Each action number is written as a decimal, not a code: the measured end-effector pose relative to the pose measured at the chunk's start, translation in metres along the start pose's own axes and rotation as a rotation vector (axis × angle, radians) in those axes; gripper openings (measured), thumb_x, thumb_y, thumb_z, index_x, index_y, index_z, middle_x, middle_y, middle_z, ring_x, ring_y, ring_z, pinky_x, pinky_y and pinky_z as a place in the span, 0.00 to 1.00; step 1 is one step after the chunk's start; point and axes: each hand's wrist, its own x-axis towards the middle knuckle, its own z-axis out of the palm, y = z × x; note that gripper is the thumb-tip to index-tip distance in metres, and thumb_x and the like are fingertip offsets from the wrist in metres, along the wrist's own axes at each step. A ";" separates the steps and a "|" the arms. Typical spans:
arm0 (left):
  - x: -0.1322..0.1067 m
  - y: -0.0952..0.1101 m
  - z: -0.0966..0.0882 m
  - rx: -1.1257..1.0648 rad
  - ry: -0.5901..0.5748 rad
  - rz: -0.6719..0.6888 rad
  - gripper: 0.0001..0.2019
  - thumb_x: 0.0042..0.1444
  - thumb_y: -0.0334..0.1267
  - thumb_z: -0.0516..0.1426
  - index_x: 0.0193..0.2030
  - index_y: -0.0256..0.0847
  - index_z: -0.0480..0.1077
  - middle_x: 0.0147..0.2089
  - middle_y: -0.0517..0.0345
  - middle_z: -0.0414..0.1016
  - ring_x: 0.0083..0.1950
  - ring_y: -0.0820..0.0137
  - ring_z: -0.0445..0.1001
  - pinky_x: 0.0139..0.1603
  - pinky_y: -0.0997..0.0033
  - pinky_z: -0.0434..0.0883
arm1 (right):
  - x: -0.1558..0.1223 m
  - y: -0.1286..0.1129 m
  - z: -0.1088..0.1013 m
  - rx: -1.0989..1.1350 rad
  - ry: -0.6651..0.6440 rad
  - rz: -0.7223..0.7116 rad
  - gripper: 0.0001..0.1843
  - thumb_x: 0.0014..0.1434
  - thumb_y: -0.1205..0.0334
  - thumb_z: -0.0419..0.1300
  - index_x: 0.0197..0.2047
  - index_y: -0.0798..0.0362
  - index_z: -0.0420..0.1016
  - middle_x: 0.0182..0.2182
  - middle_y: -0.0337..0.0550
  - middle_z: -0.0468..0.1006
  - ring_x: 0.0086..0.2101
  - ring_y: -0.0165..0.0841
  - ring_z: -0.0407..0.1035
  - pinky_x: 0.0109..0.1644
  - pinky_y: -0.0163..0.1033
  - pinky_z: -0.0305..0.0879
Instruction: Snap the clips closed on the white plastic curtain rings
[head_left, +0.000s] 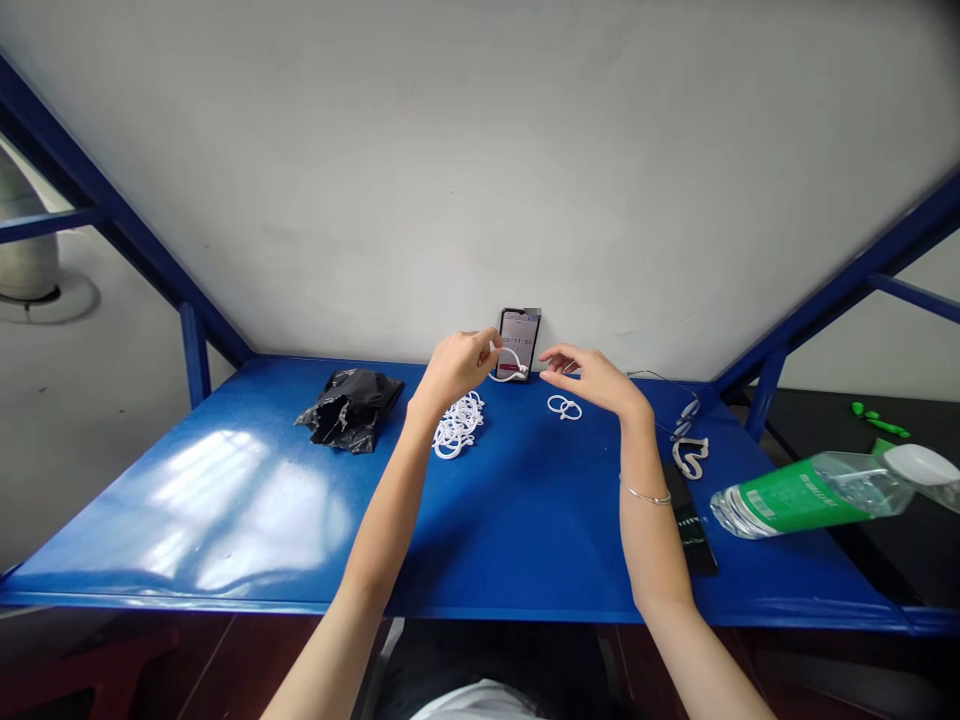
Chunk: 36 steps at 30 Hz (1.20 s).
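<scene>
My left hand [466, 362] pinches a white plastic ring [512, 378] with a small knob, held up in front of the phone. Below that hand lies a pile of similar white rings [454, 430], tangled together on the blue table [517, 520]. My right hand [589, 375] hovers further right, fingers curved and apart from the thumb, with nothing visible in it. Two linked or overlapping white rings [564, 407] rest on the table just beneath it; I cannot tell which.
A phone [519, 335] showing a timer leans on the wall. Left of the pile is a crumpled black plastic bag [352, 408]. On the right are a green-labelled bottle [810, 493], a dark flat object [694, 530], a white curved piece [691, 458] and a cable [684, 418].
</scene>
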 end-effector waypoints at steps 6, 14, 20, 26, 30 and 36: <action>-0.006 0.019 -0.003 -0.063 0.148 0.052 0.05 0.60 0.34 0.53 0.37 0.41 0.70 0.24 0.64 0.67 0.25 0.74 0.65 0.32 0.75 0.62 | -0.011 -0.031 0.002 0.040 0.068 -0.158 0.16 0.56 0.52 0.63 0.47 0.48 0.73 0.34 0.39 0.79 0.37 0.34 0.74 0.45 0.40 0.69; -0.011 0.031 -0.003 -0.052 0.361 0.163 0.05 0.61 0.34 0.53 0.34 0.40 0.68 0.23 0.66 0.65 0.25 0.77 0.64 0.30 0.78 0.60 | -0.021 -0.041 -0.002 -0.078 0.288 -0.320 0.08 0.59 0.57 0.63 0.41 0.49 0.74 0.33 0.38 0.78 0.34 0.32 0.74 0.42 0.37 0.68; -0.012 0.037 -0.004 -0.055 0.418 0.217 0.04 0.62 0.33 0.53 0.36 0.40 0.68 0.24 0.66 0.66 0.26 0.77 0.66 0.29 0.80 0.61 | -0.024 -0.042 -0.003 -0.122 0.381 -0.392 0.05 0.60 0.59 0.63 0.40 0.49 0.74 0.31 0.37 0.78 0.32 0.31 0.73 0.40 0.36 0.68; -0.018 0.040 -0.015 -0.088 0.293 0.296 0.16 0.59 0.46 0.59 0.49 0.40 0.67 0.35 0.59 0.73 0.36 0.74 0.72 0.38 0.76 0.68 | -0.027 -0.048 -0.002 -0.170 0.477 -0.475 0.04 0.62 0.59 0.61 0.39 0.49 0.75 0.29 0.38 0.79 0.30 0.31 0.73 0.40 0.37 0.69; -0.023 0.042 -0.021 -0.095 0.251 0.337 0.23 0.57 0.50 0.60 0.55 0.40 0.65 0.41 0.56 0.74 0.41 0.71 0.73 0.42 0.74 0.69 | -0.033 -0.057 -0.003 -0.211 0.535 -0.529 0.03 0.62 0.60 0.61 0.39 0.49 0.75 0.28 0.37 0.79 0.29 0.30 0.73 0.39 0.37 0.68; -0.028 0.047 -0.027 -0.083 0.287 0.380 0.21 0.59 0.48 0.60 0.55 0.42 0.65 0.38 0.58 0.73 0.38 0.72 0.73 0.42 0.73 0.71 | -0.041 -0.068 -0.003 -0.227 0.598 -0.584 0.03 0.62 0.61 0.62 0.39 0.48 0.75 0.27 0.36 0.80 0.28 0.30 0.73 0.38 0.37 0.68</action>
